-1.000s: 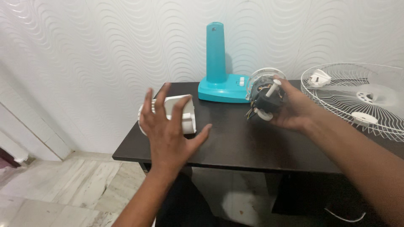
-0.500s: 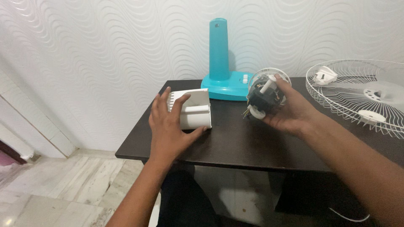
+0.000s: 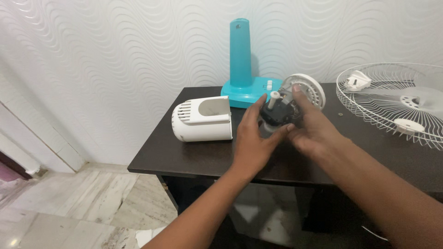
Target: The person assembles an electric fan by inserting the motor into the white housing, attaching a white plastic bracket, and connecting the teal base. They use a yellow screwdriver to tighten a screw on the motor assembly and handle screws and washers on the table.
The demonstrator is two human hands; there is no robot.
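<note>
Our left hand [image 3: 253,138] and right hand [image 3: 308,129] both grip the fan motor [image 3: 277,113], held above the dark table [image 3: 194,154]. White motor cover [image 3: 203,119] lies on its side just left. Teal fan base [image 3: 242,87] stands behind; wire grille [image 3: 397,103] rests far right.

A dark fan motor [image 3: 276,115] with a white shaft poking up and to the left sits at the centre of the frame, held above the table. A round white plate is fixed to its upper right side.
</note>
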